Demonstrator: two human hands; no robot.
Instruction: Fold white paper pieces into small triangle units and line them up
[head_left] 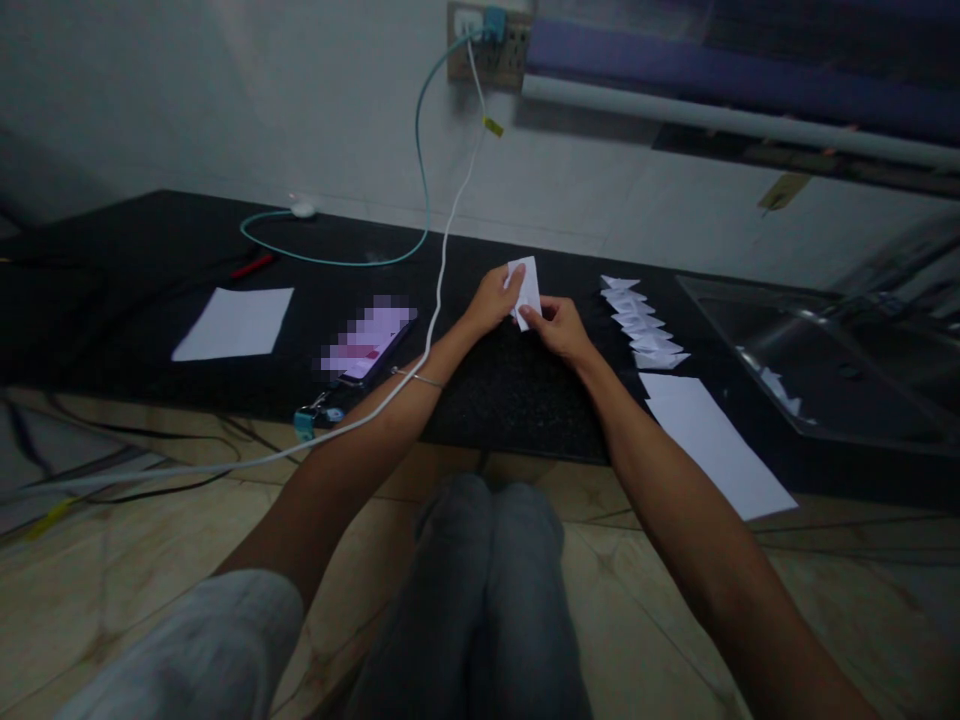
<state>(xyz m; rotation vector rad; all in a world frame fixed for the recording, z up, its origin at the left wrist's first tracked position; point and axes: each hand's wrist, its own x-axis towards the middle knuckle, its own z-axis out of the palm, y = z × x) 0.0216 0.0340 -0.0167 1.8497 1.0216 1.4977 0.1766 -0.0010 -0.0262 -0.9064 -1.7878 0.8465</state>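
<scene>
Both my hands hold one small folded piece of white paper (526, 285) just above the black counter (517, 395). My left hand (491, 298) pinches its upper left side with closed fingers. My right hand (559, 325) grips its lower right edge between thumb and fingers. To the right of my hands lies a row of several small folded white paper pieces (641, 325).
A white sheet (234, 322) lies at the left, another white sheet (712, 440) overhangs the counter's front edge at the right. A phone (367, 342) rests near my left forearm. White and teal cables (420, 150) run from a wall socket (487, 40). A steel sink (817, 365) sits at the far right.
</scene>
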